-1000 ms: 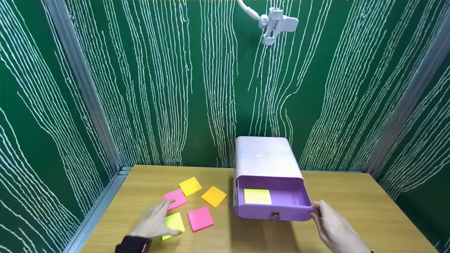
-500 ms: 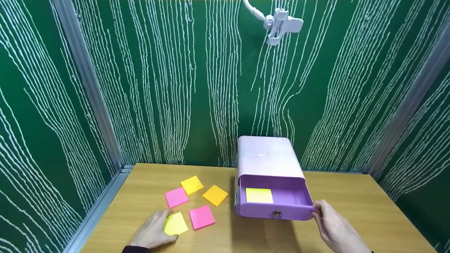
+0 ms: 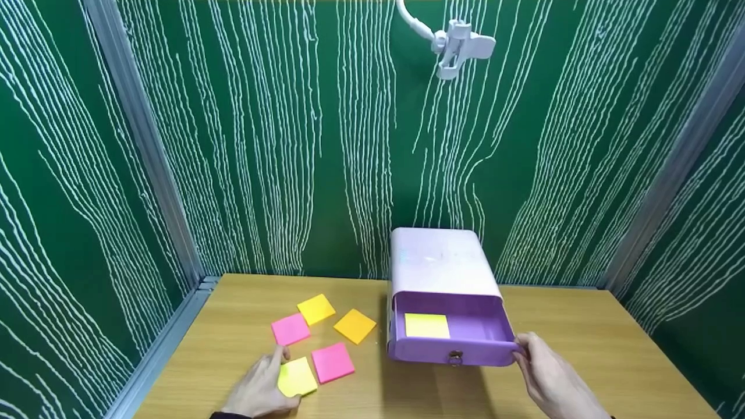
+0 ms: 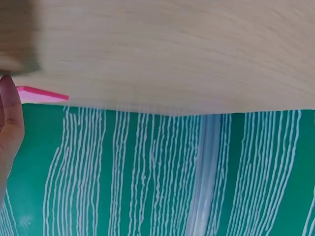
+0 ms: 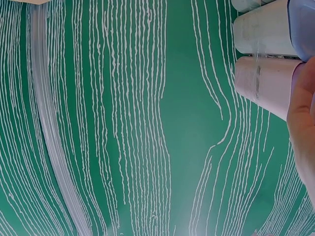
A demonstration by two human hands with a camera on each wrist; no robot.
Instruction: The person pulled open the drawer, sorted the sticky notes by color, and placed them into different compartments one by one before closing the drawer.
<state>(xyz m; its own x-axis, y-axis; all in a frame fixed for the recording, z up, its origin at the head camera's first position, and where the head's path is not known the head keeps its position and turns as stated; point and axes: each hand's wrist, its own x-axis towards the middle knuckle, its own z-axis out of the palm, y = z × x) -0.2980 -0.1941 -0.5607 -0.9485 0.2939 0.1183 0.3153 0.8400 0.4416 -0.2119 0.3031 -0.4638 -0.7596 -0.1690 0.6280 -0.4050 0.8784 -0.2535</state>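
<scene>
In the head view my left hand [image 3: 257, 385] pinches a yellow-green sticky note pad [image 3: 298, 378] by its edges, fingers at the far side and thumb at the near side. My right hand [image 3: 553, 375] grips the right front corner of a purple drawer [image 3: 425, 351], which is pulled out of a pale box [image 3: 436, 259]. Inside the drawer, at its left, lies a yellow sticky note pad [image 3: 426, 326]. Only some fingers of the left hand [image 4: 9, 115] show in the left wrist view; the right wrist view has the right hand [image 5: 302, 123] at the drawer front.
Close to the left hand lie two pink pads, one nearer [image 3: 333, 362] and one farther [image 3: 290, 329]. A yellow pad [image 3: 316, 309] and an orange pad [image 3: 355, 326] lie behind. A white clamp [image 3: 457, 49] hangs above. Green walls [image 3: 361, 145] enclose the wooden table [image 3: 582, 326].
My left hand has come down onto the yellow-green pad, taken hold of it and shifted it slightly right. The right hand has stayed on the drawer corner.
</scene>
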